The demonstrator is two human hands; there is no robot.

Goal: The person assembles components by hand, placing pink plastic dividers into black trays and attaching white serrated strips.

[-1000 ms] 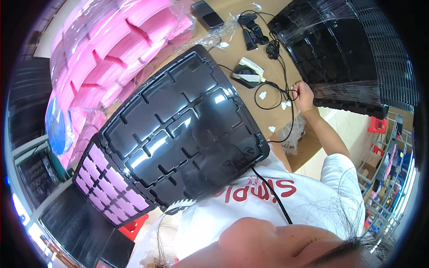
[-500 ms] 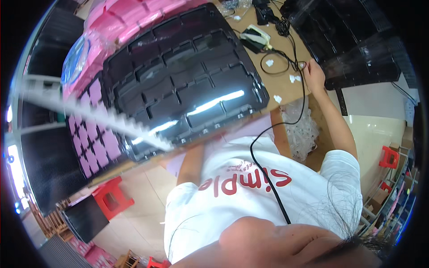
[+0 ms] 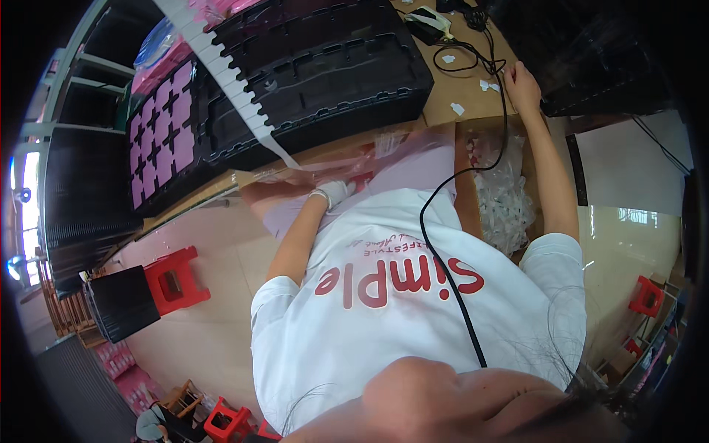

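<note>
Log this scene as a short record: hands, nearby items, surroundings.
Left hand: near the lap, apparently in a white glove; grip unclear
Right hand: fingers curled at the edge of the table, beside a black cable; grip unclear
Toothed strip: white, slanting across the view of the black trays; contact unclear
Purple pieces: in black framing, left of the strip
Clear plastic: bunched below tabletop level, left of the right forearm
Floor: red stool at left

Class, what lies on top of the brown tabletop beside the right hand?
White scraps and a looped black cable lie on the brown tabletop beside the right hand. Whatever is under that hand is covered and cannot be seen.
</note>
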